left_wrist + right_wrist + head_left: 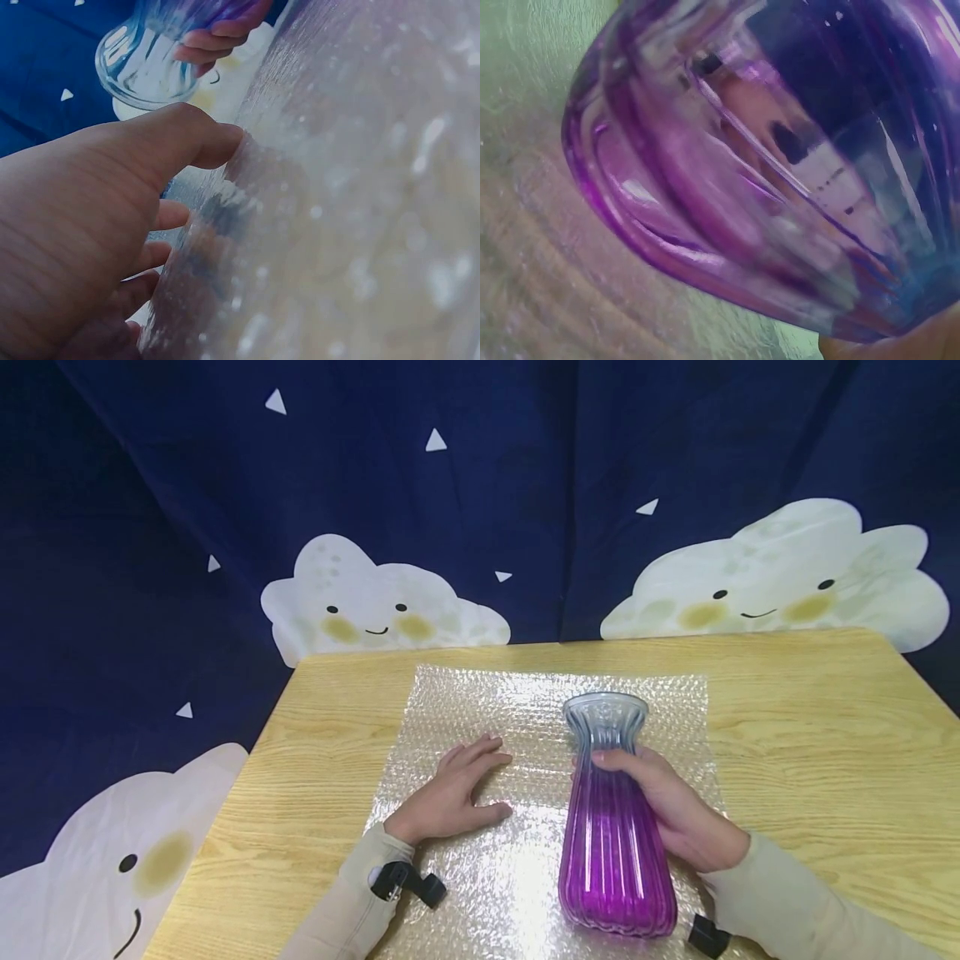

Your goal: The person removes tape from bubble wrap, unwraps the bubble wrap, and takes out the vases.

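A ribbed glass vase (617, 852), clear at the flared rim and purple toward its base, is tilted over the sheet in the head view. My right hand (686, 814) grips it below the neck, thumb across the front; the other fingers are mostly hidden behind the glass. A sheet of clear bubble wrap (480, 702) lies flat beneath. On its left part rests my left hand (450, 789), fingers spread and loosely extended, with nothing held. The left wrist view shows that thumb and fingertips at the bubble wrap (352, 210). Close up, the right wrist view shows the vase's purple body (675, 195).
The wooden table (322, 727) carries the bubble wrap and extends past it on both sides. Behind the table's far edge hangs a dark blue curtain (525, 468) printed with clouds and small white triangles. Each wrist wears a small black device (408, 881).
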